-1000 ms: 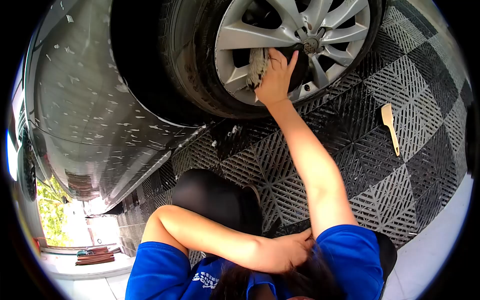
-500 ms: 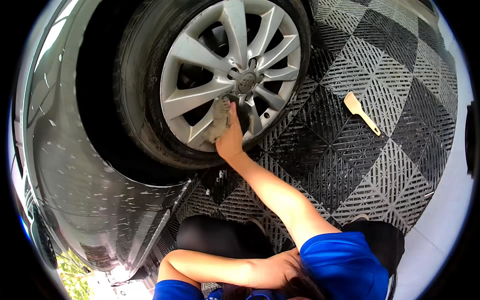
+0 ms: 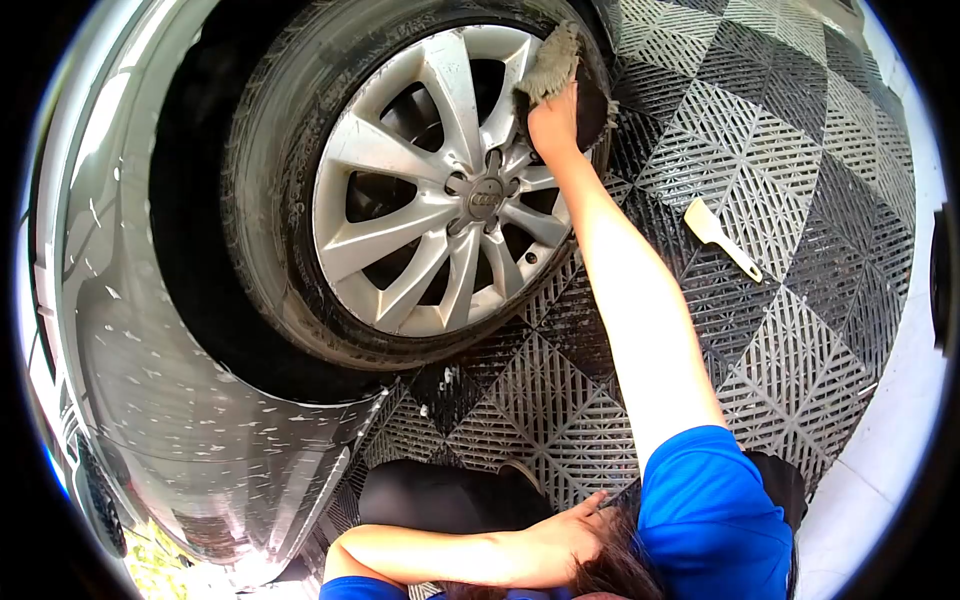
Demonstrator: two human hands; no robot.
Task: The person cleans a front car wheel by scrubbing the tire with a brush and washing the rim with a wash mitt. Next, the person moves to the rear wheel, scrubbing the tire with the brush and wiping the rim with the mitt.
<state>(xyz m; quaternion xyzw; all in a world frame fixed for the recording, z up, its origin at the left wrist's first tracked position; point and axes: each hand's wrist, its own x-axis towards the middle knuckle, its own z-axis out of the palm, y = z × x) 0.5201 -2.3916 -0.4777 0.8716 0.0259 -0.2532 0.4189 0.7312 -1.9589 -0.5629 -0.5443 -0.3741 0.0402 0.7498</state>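
My right hand [image 3: 556, 122] presses a shaggy grey wash mitt [image 3: 552, 68] with a dark side against the upper right edge of the wheel, at the rim and tyre. The silver alloy wheel [image 3: 440, 195] has wide spokes and a hub cap [image 3: 486, 198] in the middle. Around it, the tyre [image 3: 262, 225] carries brownish dirt. My left hand [image 3: 560, 545] lies low in the view, near my body, with a finger stretched out and no object visible in it. Dark hair hides part of its fingers.
The grey car body [image 3: 200, 430], spotted with white streaks and drops, fills the left side. A cream long-handled brush or scraper [image 3: 722, 238] lies on the black and grey slatted floor tiles [image 3: 790, 345]. A pale floor strip [image 3: 880, 450] runs along the right.
My right hand has carried the mitt from the lower spokes up and right to the wheel's upper right edge. My left hand stays low, a finger now showing. The view has shifted slightly.
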